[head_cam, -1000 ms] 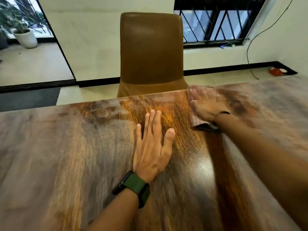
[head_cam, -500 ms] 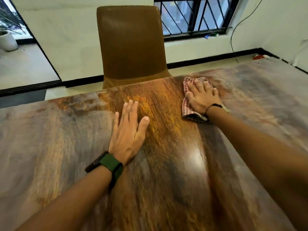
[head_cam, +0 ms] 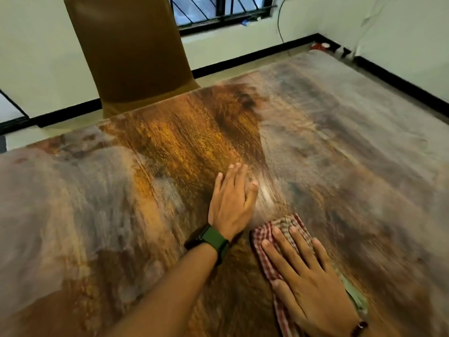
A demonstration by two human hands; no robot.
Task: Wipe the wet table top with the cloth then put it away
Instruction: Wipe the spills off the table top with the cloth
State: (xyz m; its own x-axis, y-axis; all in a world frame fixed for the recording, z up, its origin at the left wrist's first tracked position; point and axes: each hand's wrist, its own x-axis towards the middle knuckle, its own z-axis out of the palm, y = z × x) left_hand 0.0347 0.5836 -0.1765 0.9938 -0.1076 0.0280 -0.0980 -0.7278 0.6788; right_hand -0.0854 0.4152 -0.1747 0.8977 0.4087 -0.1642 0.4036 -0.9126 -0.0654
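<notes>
The wooden table top [head_cam: 136, 190] fills most of the view, glossy with a bright sheen just past my left thumb. A red-and-white checked cloth [head_cam: 264, 239] lies flat on it near the front right. My right hand [head_cam: 308, 285] presses down on the cloth with fingers spread; the cloth shows beyond my fingertips and along my hand's left side. My left hand [head_cam: 232, 205], with a green watch at the wrist, rests flat on the bare table just left of the cloth, fingers together and holding nothing.
A brown leather chair [head_cam: 128, 52] stands pushed against the table's far edge. Behind it are a white wall and a barred window [head_cam: 218, 13]. A small red object [head_cam: 319, 46] lies on the floor by the far right table corner.
My right hand has dragged the cloth from the table's far edge back toward me, to just right of my left hand. My left hand stays flat on the table.
</notes>
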